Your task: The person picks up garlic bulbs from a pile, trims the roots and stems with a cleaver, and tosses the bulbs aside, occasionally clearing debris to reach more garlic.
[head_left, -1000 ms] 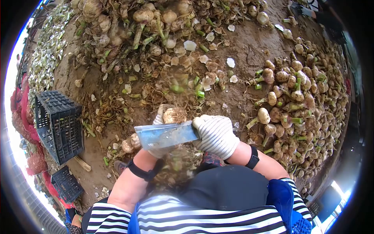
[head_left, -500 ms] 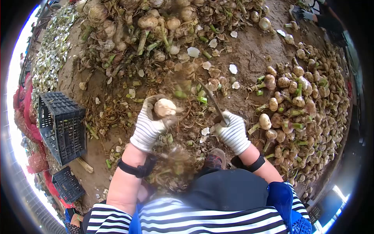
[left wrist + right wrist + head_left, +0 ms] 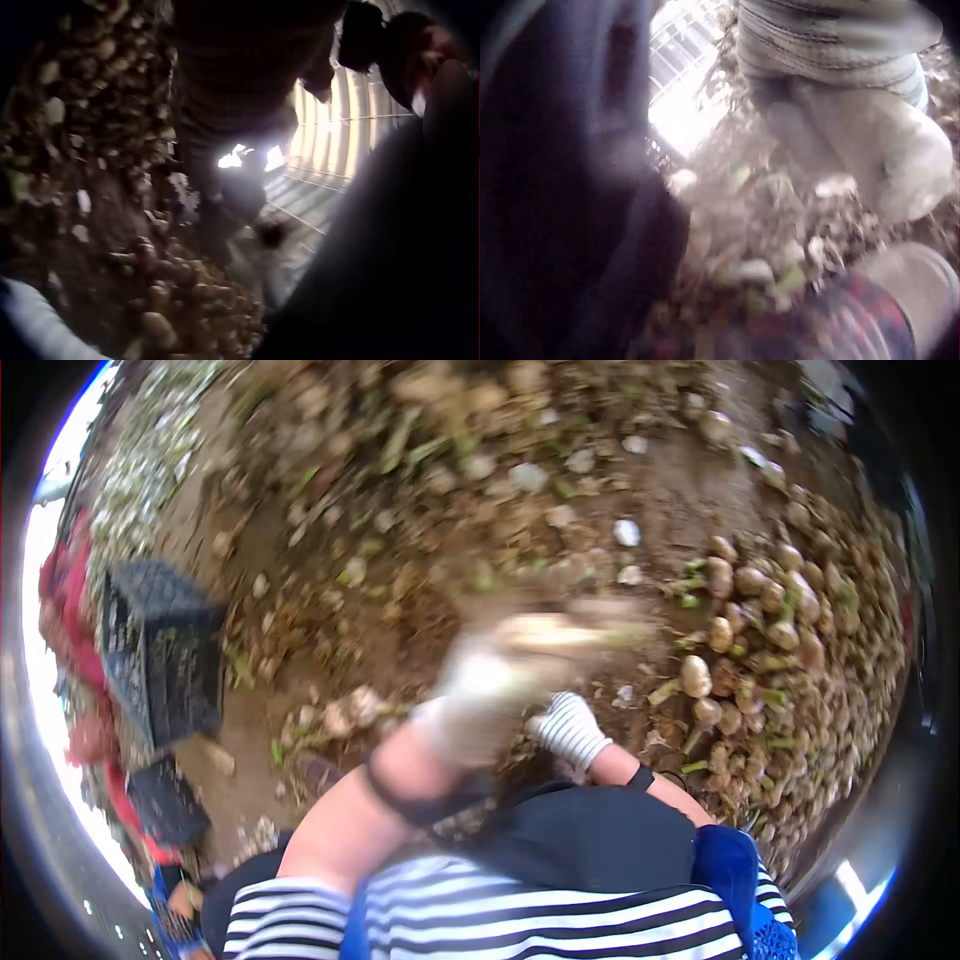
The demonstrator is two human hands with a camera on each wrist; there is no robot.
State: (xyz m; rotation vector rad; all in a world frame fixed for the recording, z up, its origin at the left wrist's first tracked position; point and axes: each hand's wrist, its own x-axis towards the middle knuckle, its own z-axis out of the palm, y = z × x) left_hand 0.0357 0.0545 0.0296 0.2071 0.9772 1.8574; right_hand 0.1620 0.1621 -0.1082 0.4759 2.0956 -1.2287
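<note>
My left hand (image 3: 485, 685), in a striped white glove, is a blur in front of me with its arm reaching to the right. A pale brownish smear lies at its fingers; whether that is a bulb or the fingers cannot be told. The left wrist view shows the glove (image 3: 232, 97) dark, with its fingertips unclear. My right hand (image 3: 572, 728) is lower and just to the right, its fingers curled. In the right wrist view the gloved fist (image 3: 870, 142) hangs above littered ground near a shoe (image 3: 915, 292); the knife blade cannot be made out.
Bulbs with cut stems (image 3: 696, 677) form a large pile at the right. A heap of untrimmed bulbs and dry leaves (image 3: 430, 420) lies ahead. Black crates (image 3: 165, 650) and red netting (image 3: 70, 600) stand at the left. Another person's arm shows at the lower left.
My left hand has swung to the right, and the bulb it held is no longer clearly visible. My right hand has dropped slightly, and its knife blade has gone from sight.
</note>
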